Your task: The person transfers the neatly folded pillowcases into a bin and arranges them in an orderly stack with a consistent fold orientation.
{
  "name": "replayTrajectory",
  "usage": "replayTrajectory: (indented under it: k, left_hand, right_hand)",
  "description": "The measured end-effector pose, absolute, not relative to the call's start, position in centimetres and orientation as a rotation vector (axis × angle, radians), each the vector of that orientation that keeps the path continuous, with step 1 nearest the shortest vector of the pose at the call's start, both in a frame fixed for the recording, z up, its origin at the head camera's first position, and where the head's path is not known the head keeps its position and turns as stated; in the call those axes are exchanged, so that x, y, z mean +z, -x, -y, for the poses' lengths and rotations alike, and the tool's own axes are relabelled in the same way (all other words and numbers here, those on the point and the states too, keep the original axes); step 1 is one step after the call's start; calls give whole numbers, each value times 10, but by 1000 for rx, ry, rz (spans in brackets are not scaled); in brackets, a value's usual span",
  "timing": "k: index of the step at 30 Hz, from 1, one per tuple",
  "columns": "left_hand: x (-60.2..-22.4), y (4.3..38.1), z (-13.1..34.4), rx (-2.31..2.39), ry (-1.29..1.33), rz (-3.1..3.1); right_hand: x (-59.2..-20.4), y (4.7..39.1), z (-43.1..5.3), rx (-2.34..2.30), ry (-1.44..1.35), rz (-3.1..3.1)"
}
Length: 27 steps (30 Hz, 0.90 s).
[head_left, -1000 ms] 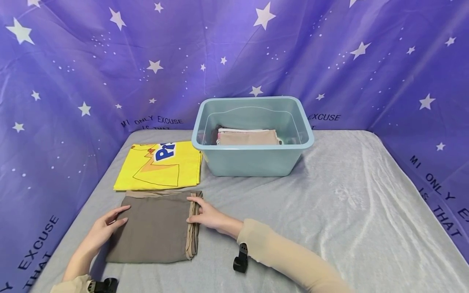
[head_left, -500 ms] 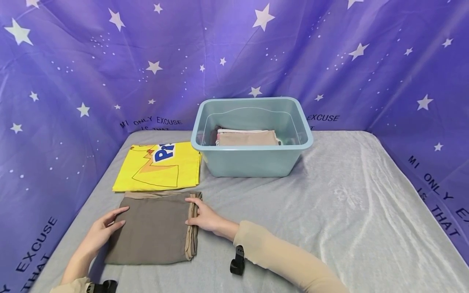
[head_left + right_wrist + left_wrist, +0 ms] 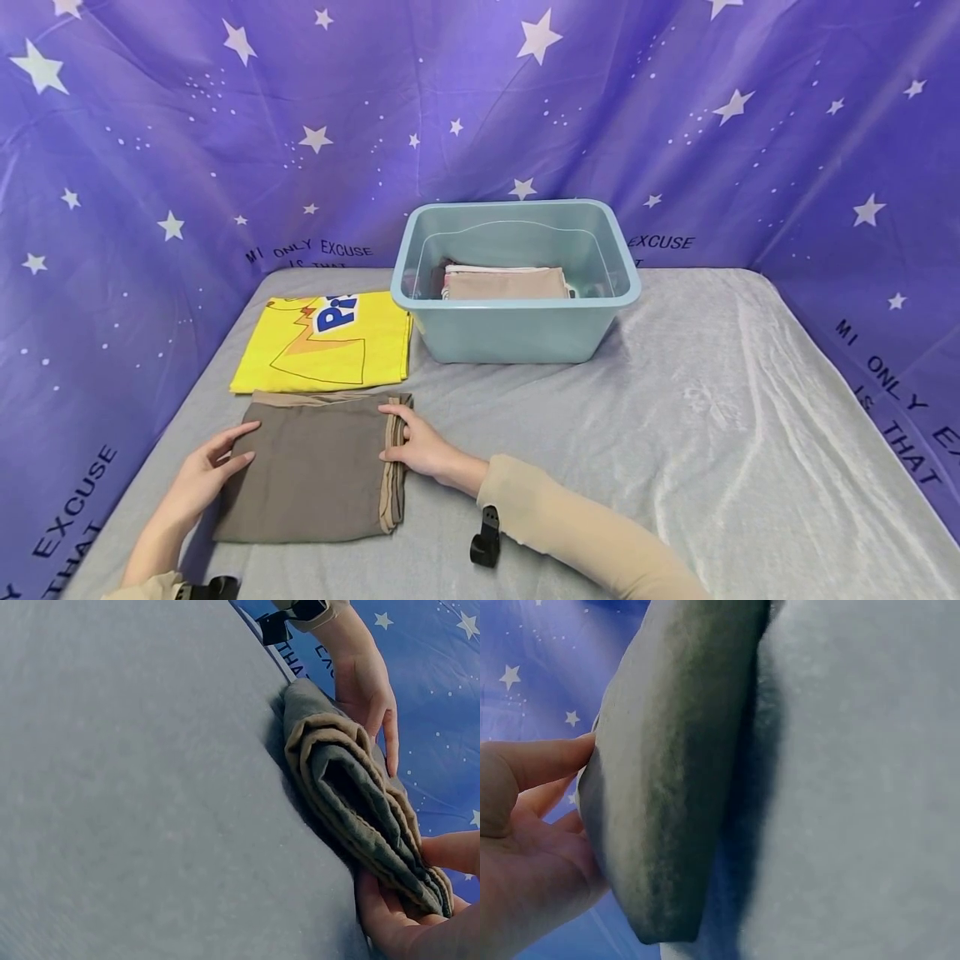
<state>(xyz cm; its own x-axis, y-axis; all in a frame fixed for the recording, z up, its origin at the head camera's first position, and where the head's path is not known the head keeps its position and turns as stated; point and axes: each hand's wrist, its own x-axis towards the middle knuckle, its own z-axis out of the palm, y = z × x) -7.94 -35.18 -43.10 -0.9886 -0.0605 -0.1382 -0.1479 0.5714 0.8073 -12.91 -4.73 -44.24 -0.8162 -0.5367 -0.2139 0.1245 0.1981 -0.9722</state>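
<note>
A folded brown cloth [image 3: 318,471] with tan edges lies at the front left in the head view. At its right edge, my right hand [image 3: 427,443] grips the stacked layers, thumb on top and fingers tucked under in the right wrist view. My left hand [image 3: 202,477] rests on the cloth's left side, thumb and index finger extended over the top. The left wrist view shows its fingertips touching the upper face beside the rounded side fold [image 3: 667,780]. In the right wrist view, rolled layers [image 3: 341,784] show at the cloth's open end.
Behind the brown cloth lies a folded yellow cloth [image 3: 322,354] with blue lettering. A blue-grey plastic tub [image 3: 517,333] at the back centre holds several folded fabrics, a beige one [image 3: 510,283] uppermost. A starry purple curtain [image 3: 480,100] surrounds the grey-covered surface [image 3: 675,433].
My left hand has shifted very slightly left along with the cloth's left edge. The right hand keeps its hold on the right edge. The head view has moved a little.
</note>
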Motion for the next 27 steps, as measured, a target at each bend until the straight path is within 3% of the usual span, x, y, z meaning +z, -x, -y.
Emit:
replayTrajectory:
  k: [17,27]
  left_hand:
    - [-423,77,351,1361,135,-2785]
    - [-462,83,377,1354,102,-2856]
  right_hand:
    - [-441,128,47,-1748,388,-1867]
    - [-434,125,44,-1764,378,-1858]
